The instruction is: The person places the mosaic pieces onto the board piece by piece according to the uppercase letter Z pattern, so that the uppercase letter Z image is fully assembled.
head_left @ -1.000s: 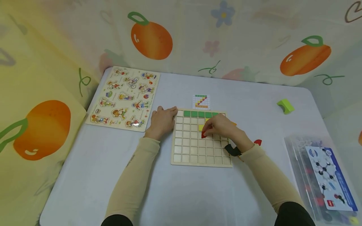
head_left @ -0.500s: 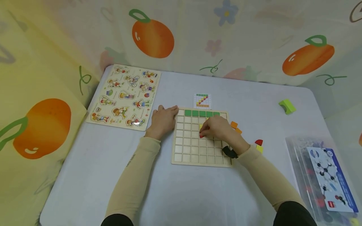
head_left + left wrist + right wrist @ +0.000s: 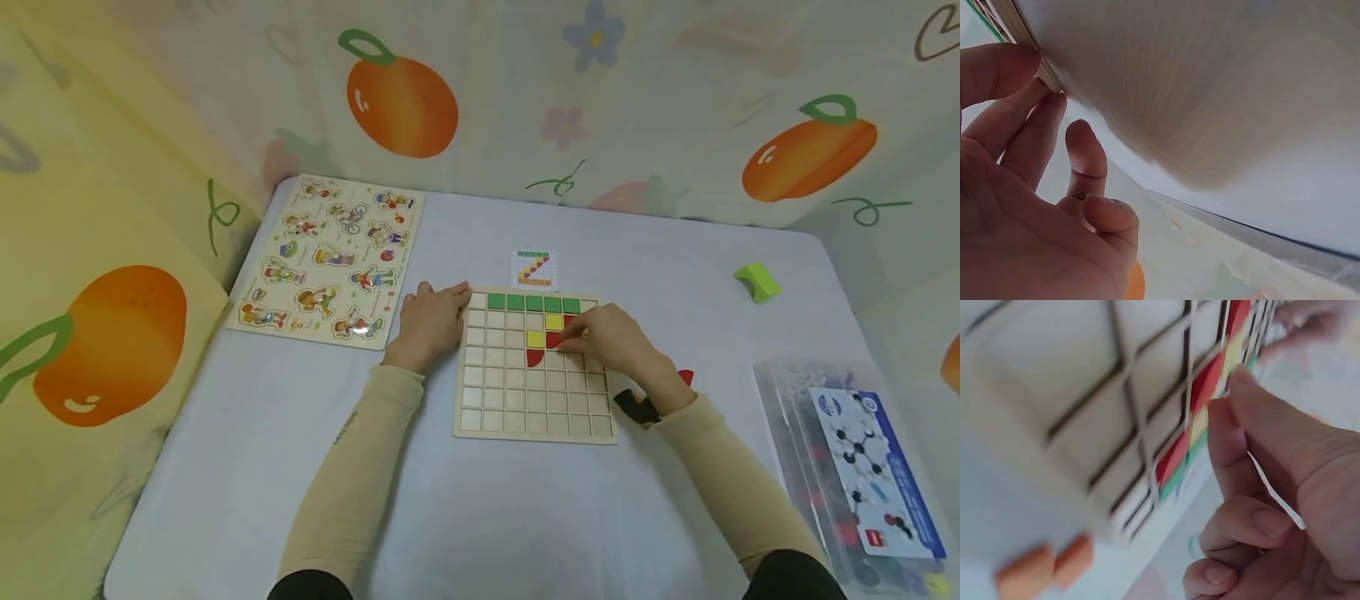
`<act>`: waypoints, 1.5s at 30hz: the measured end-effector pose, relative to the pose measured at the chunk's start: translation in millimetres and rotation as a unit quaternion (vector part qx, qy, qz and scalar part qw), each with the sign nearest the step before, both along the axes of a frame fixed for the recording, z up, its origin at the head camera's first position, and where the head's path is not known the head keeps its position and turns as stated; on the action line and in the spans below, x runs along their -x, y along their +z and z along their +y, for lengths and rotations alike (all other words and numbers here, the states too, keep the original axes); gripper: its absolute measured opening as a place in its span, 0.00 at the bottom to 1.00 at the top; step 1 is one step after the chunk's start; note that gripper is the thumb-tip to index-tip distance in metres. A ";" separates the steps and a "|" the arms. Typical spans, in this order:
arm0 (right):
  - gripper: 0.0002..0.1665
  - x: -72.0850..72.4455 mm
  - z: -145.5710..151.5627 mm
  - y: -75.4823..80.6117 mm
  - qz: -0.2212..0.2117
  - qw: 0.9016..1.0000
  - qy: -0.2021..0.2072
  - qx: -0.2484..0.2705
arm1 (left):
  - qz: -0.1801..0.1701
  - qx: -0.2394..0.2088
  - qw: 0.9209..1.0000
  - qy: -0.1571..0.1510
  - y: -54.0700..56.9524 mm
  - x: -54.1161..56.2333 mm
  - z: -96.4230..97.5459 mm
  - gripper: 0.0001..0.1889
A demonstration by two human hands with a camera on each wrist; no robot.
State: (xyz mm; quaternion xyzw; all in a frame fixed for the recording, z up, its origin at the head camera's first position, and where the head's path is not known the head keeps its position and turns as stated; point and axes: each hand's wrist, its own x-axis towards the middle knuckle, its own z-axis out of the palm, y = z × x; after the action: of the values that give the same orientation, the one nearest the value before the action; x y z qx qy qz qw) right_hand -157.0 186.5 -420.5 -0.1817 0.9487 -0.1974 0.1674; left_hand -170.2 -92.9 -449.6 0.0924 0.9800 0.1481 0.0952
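A wooden grid board [image 3: 495, 400] lies on the white table, with a row of green squares [image 3: 534, 302] near its top and yellow squares [image 3: 535, 339] below. Red rounded pieces [image 3: 535, 357] sit in cells beside the yellow ones. My left hand [image 3: 431, 325] holds the board's upper left corner; in the left wrist view its thumb and fingertips meet the wooden edge. Above the board, my right hand [image 3: 607, 337] has thumb and index tips close together beside a red piece [image 3: 1207, 381]. No piece shows between them; the other fingers curl loosely.
A small pattern card [image 3: 534, 271] lies behind the board. A picture puzzle [image 3: 326, 262] is at the left and a light-green arched block [image 3: 757, 283] at the back right. Orange pieces [image 3: 1029, 572] and a red piece [image 3: 686, 377] lie right of the board, near a clear plastic box [image 3: 787, 467].
The right hand has drawn back to the right, leaving the lower red piece in its cell, where it was pinched earlier. The left hand stays at the corner.
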 end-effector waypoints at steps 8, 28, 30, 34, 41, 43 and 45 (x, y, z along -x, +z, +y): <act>0.09 -8.4 61.8 11.2 -0.032 0.997 -0.057 -0.037 | 0.008 -0.002 1.000 -0.004 0.1 1.2 -0.9 0.24; 0.11 -31.4 131.7 15.4 -0.140 0.978 -0.105 -0.117 | 0.002 -0.004 1.000 -0.005 1.0 0.5 -0.9 0.24; 0.12 -34.7 133.7 15.2 -0.146 0.977 -0.103 -0.120 | -0.001 -0.003 1.000 -0.006 0.9 0.1 -0.6 0.24; 0.12 -42.6 133.9 15.7 -0.147 0.976 -0.100 -0.122 | -0.003 -0.003 1.000 -0.006 -0.5 0.3 -0.5 0.25; 0.09 -43.5 133.2 16.2 -0.132 0.981 -0.084 -0.111 | -0.002 -0.004 1.000 -0.004 -0.3 1.0 -1.1 0.24; 0.08 -41.3 133.8 16.7 -0.120 0.985 -0.071 -0.101 | -0.001 -0.005 1.000 -0.003 -0.1 0.4 -0.8 0.24; 0.08 -37.1 131.9 18.7 -0.102 0.989 -0.060 -0.091 | -0.001 -0.006 1.000 -0.002 -0.3 -0.3 -0.5 0.24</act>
State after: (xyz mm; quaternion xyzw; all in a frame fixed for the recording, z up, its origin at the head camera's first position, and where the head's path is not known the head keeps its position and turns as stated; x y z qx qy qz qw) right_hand -119.9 318.5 -401.8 -0.0878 0.9497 -0.1376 0.2673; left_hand -169.9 -93.4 -449.9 0.0950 0.9788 0.1538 0.0958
